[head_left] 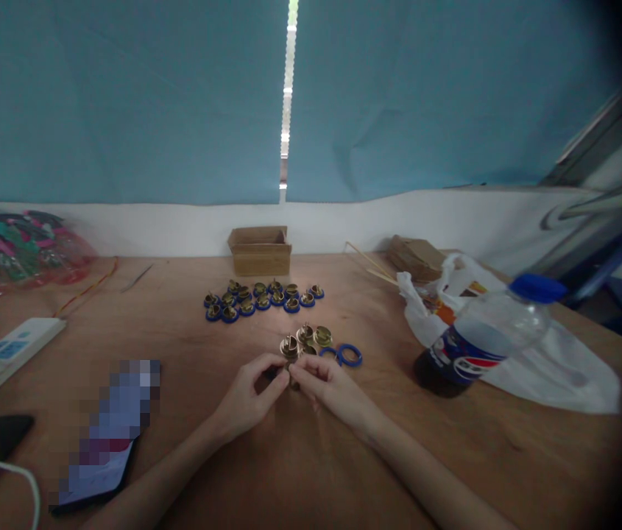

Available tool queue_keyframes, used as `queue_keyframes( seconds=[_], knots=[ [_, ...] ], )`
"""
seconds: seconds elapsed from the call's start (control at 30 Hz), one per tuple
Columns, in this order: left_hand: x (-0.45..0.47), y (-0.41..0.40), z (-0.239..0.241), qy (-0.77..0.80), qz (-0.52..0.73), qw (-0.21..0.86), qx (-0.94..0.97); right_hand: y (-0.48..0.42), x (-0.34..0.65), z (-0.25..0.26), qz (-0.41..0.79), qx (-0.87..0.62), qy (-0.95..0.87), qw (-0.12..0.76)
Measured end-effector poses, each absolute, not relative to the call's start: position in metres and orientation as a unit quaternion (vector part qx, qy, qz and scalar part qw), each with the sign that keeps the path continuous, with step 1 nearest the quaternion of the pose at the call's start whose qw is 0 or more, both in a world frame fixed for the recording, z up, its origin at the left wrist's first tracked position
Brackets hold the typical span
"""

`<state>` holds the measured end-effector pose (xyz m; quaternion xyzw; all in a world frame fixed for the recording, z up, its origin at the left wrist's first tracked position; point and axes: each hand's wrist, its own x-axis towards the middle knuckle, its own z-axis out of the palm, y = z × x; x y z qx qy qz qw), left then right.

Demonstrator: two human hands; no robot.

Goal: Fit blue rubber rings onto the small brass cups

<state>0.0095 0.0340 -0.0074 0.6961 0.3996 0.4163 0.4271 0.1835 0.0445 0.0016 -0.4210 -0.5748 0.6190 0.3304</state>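
Note:
My left hand [252, 394] and my right hand [333, 386] meet at the middle of the table, thumbs and fingertips pinched together. A small brass-coloured part [294, 382] shows between the fingertips; most of it is hidden. Just beyond my fingers stand several loose round brass pieces [322, 336] with upright prongs. Two blue rings [350, 355] lie to the right of these, one partly behind my right hand. Farther back, a group of similar brass pieces [263, 302] sits in blue rings.
An open cardboard box [262, 263] stands at the back. On the right are a cola bottle [470, 346], a white plastic bag [564, 379] and brown packaging [414, 258]. To the left lie a phone [115, 434], a power strip [12, 353] and bagged items [18, 250].

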Motion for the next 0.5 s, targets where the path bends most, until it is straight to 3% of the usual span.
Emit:
queue_keyframes(
  seconds=[0.5],
  knots=[
    [0.011,0.032,-0.015,0.409,0.4,0.367,0.733,0.042,0.179,-0.01,0.592,-0.443,-0.581,0.339]
  ],
)
